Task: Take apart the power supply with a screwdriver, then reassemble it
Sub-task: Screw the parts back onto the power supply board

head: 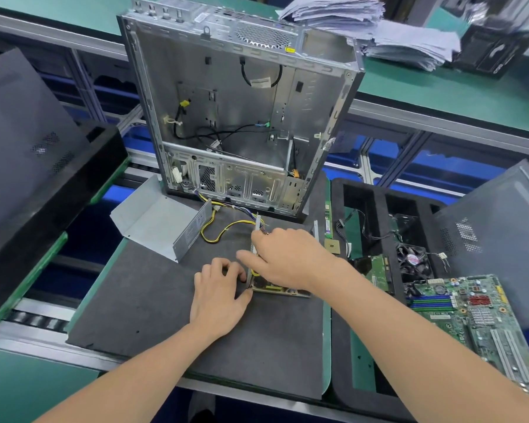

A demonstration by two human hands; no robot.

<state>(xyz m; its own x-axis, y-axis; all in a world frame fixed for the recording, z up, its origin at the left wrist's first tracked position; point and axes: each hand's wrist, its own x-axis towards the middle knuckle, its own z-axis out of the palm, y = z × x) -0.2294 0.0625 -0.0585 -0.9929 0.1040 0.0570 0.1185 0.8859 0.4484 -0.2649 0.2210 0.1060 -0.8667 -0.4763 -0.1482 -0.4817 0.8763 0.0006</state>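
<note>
1. I am pressing my left hand [219,296] against the near-left corner of the power supply board [280,289], fingers curled, thumb touching its edge.
2. My right hand [283,258] is lying over the board at frame centre; whether its grip is closing on anything I cannot tell.
3. The board is sitting on the grey mat [171,315] covering the tabletop.
4. The metal cover [158,221] is lying left of centre, yellow wires [223,228] trailing toward the open computer case [235,111] behind.
</note>
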